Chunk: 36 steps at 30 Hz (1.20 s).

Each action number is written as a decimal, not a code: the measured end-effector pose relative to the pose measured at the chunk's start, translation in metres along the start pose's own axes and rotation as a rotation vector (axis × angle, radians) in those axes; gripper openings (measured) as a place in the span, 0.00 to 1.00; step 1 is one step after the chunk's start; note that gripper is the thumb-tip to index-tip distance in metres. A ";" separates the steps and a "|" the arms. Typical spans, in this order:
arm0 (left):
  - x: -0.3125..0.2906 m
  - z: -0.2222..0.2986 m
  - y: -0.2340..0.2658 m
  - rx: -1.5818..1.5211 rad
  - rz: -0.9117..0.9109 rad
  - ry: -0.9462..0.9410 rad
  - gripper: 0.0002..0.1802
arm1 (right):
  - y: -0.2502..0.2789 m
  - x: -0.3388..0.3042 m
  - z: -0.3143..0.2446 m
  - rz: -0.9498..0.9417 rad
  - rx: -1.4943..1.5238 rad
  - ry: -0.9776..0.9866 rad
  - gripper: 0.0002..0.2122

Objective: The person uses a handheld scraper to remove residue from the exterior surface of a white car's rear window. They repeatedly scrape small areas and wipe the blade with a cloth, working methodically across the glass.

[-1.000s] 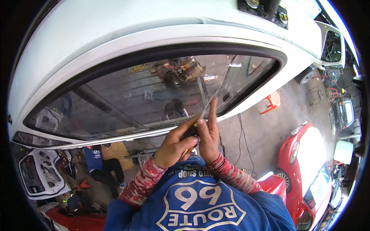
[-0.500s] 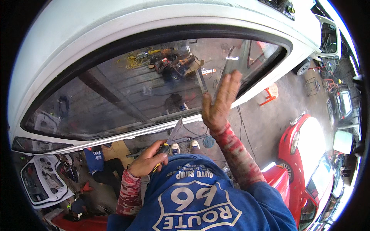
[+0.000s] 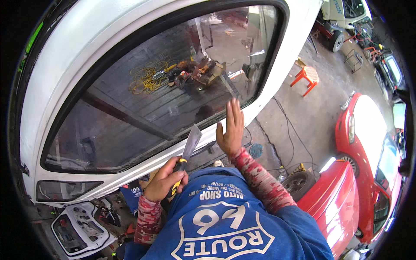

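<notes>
My left hand (image 3: pixel 164 180) is wrapped round the black and yellow handle of a putty knife (image 3: pixel 192 141). Its wide metal blade points up and away, over the lower edge of a large vehicle window (image 3: pixel 125 130). To the right, my right hand (image 3: pixel 232 133) is held flat with its fingers stretched out, over the window's lower edge; whether it touches the panel I cannot tell. A black rubber seal (image 3: pixel 82 89) runs round the glass, set in a white body panel (image 3: pixel 73 56).
Through the glass, tools and a yellow cord (image 3: pixel 149 80) show. An orange stool (image 3: pixel 307 77), dark cables (image 3: pixel 290 130) and a loose wheel (image 3: pixel 299 184) are on the floor at right. Red cars (image 3: pixel 368 160) stand beyond; a white stripped door (image 3: pixel 82 227) lies at lower left.
The view has turned, showing the window more tilted. My right hand has come down from over the glass toward its lower edge. The putty knife's blade now overlaps the glass's lower edge.
</notes>
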<state>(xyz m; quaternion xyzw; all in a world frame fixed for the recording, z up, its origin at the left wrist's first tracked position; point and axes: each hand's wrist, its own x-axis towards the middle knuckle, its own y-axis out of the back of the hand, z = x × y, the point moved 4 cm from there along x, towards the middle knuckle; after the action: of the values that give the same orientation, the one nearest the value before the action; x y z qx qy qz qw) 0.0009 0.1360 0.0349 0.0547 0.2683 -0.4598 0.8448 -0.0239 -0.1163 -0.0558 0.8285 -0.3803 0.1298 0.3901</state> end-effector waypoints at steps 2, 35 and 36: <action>0.004 0.006 -0.004 0.032 0.030 -0.025 0.28 | 0.008 0.037 -0.020 0.108 0.025 0.065 0.38; 0.031 0.040 -0.022 -0.004 0.132 -0.161 0.23 | -0.011 -0.016 0.008 0.017 0.480 -0.558 0.13; 0.035 0.041 -0.025 0.007 0.109 -0.162 0.23 | -0.011 -0.019 0.012 0.075 0.618 -0.643 0.12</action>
<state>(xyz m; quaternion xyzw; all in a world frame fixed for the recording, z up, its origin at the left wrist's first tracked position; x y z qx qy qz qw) 0.0127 0.0818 0.0563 0.0346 0.1940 -0.4169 0.8873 -0.0298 -0.1107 -0.0788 0.8900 -0.4554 -0.0128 -0.0186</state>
